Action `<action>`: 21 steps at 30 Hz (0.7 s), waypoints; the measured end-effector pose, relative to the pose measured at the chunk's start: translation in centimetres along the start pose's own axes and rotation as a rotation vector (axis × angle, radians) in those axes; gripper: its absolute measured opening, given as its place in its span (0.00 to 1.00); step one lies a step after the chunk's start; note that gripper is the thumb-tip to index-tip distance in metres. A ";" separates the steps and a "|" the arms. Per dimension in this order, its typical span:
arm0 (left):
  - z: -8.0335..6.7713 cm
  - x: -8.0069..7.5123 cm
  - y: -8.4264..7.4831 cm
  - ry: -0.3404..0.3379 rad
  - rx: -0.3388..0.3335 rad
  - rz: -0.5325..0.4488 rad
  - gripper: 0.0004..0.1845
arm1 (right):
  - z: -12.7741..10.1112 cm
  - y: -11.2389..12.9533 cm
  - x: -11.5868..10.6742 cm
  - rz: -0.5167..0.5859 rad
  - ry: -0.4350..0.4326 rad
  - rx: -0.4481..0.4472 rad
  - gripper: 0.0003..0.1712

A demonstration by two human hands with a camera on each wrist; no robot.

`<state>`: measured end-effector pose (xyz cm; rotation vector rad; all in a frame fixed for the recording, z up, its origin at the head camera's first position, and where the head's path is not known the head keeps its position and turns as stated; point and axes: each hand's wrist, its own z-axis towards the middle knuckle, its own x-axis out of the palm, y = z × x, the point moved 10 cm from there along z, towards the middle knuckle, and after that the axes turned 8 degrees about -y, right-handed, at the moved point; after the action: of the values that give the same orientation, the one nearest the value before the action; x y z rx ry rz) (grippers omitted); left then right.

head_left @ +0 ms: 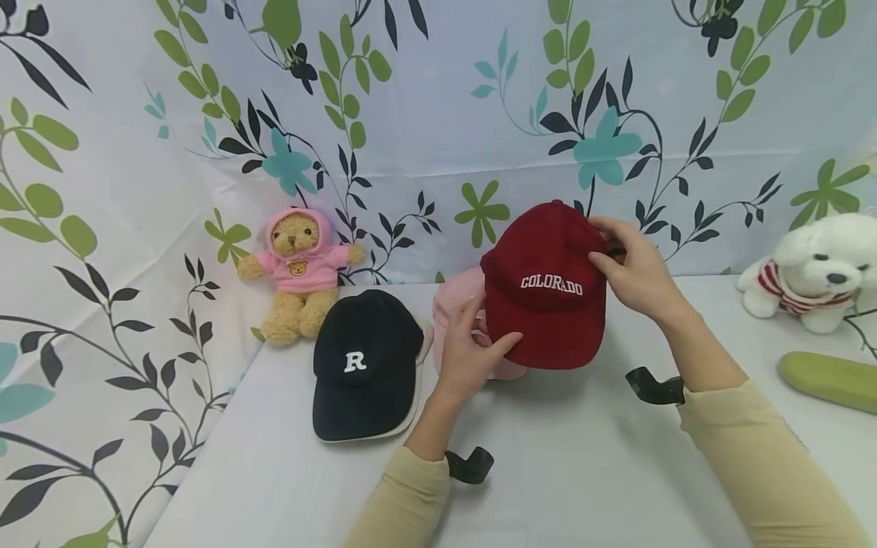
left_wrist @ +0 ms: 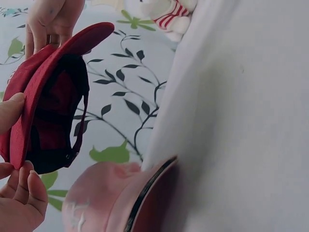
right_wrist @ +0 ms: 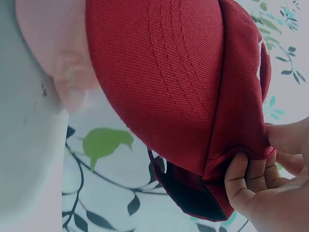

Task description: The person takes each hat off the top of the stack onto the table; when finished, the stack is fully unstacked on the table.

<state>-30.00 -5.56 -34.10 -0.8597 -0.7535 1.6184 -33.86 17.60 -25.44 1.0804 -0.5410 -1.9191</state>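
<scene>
Red cap (head_left: 544,289) off worktop (head_left: 562,472), gripped by both hands: left (head_left: 469,350) pinched brim at 7 o'clock, right (head_left: 633,270) held crown at 3. Pink cap (head_left: 455,304) beneath, black cap (head_left: 363,365) at 9. Red not yet set down.

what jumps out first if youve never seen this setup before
The eye goes first to the dark red COLORADO cap, held up above the middle of the white table, with the left hand pinching its brim and the right hand gripping its side. Just behind it lies a pink cap, and to its left a black cap with an R. A teddy bear in a pink hoodie sits at the back left against the leafy backdrop.
</scene>
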 end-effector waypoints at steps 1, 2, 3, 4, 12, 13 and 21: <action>0.0 0.3 0.1 0.000 -0.001 0.000 0.40 | -0.1 -0.2 -0.2 -0.003 -0.002 -0.004 0.28; -0.1 0.7 0.1 0.001 -0.006 0.001 0.40 | -0.1 -0.4 -0.4 -0.009 -0.005 -0.009 0.28; -0.1 1.0 0.2 0.001 -0.014 0.005 0.40 | -0.1 -0.6 -0.6 -0.012 -0.005 -0.012 0.28; -0.2 1.3 0.4 0.000 -0.024 0.006 0.41 | -0.1 -0.8 -0.8 -0.013 -0.005 -0.012 0.28; -0.9 3.9 1.5 0.005 -0.110 -0.004 0.41 | -0.3 -3.2 -2.0 -0.038 -0.001 0.025 0.27; -1.0 4.2 1.7 0.004 -0.119 -0.001 0.41 | -0.4 -3.5 -2.1 -0.042 -0.003 0.030 0.27; -1.8 7.1 2.8 0.003 -0.157 0.026 0.42 | -0.8 -6.7 -2.8 -0.078 -0.008 0.092 0.27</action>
<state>-30.87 0.88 -38.47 -0.9870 -0.8796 1.5964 -35.53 23.64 -29.14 1.1681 -0.6047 -1.9828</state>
